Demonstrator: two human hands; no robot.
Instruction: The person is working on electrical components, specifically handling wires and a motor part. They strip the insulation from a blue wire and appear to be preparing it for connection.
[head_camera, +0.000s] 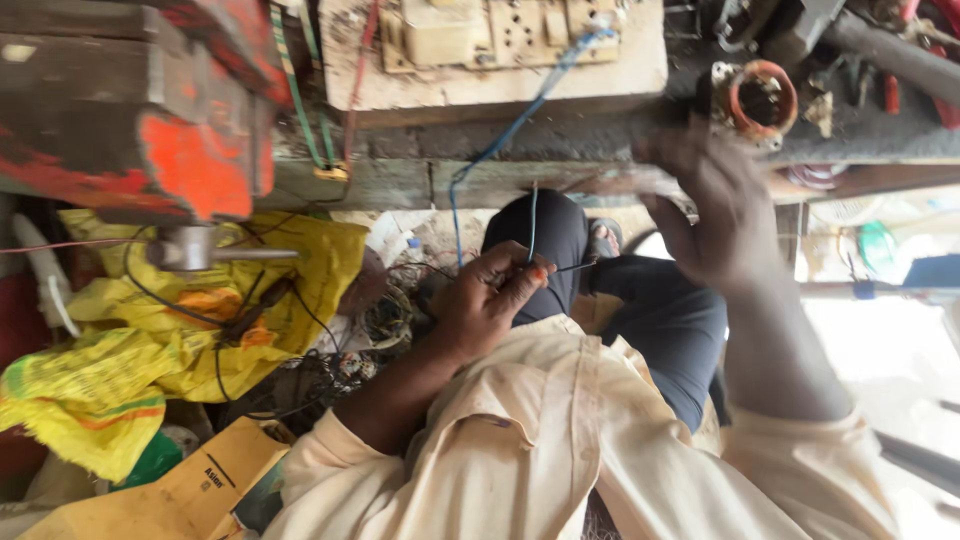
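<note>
Your left hand (490, 295) pinches a thin blue wire (532, 225) between thumb and fingers (530, 275), above your dark trouser knee (550, 235). The wire runs up to the socket board (500, 45) on the tabletop (560, 140). Your right hand (715, 215) is raised near the tabletop edge, blurred, its fingers loosely curled and holding nothing, just below a round copper-wound coil (760, 100). A red vise (150, 120) and a yellow sack (120, 370) lie at your left.
</note>
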